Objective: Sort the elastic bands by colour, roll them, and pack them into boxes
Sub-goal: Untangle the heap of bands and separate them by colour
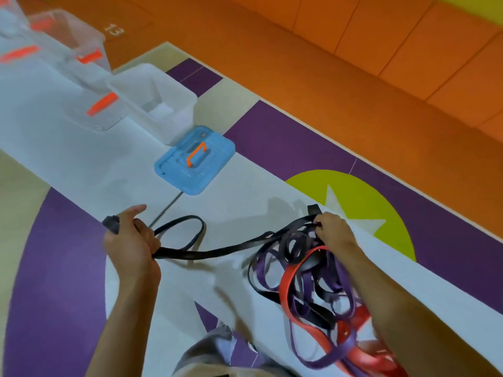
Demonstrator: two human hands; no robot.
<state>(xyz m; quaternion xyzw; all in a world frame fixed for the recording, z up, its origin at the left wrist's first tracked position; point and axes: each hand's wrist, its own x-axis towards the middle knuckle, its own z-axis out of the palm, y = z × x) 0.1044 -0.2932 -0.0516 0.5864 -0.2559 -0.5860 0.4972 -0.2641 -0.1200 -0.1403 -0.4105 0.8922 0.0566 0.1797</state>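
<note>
My left hand (130,240) grips one end of a long black elastic band (215,251), which loops on the white table and stretches right into a tangled pile. That pile of bands (313,284) mixes black, purple and red ones. My right hand (333,231) pinches black strands at the top of the pile. An open clear plastic box (177,115) stands at the upper left, with its blue lid (194,159) lying flat next to it.
More clear boxes with orange latches (65,42) line the table's far left. The long white table (81,164) runs diagonally over a purple, beige and green floor (299,148). An orange padded wall (353,50) lies beyond.
</note>
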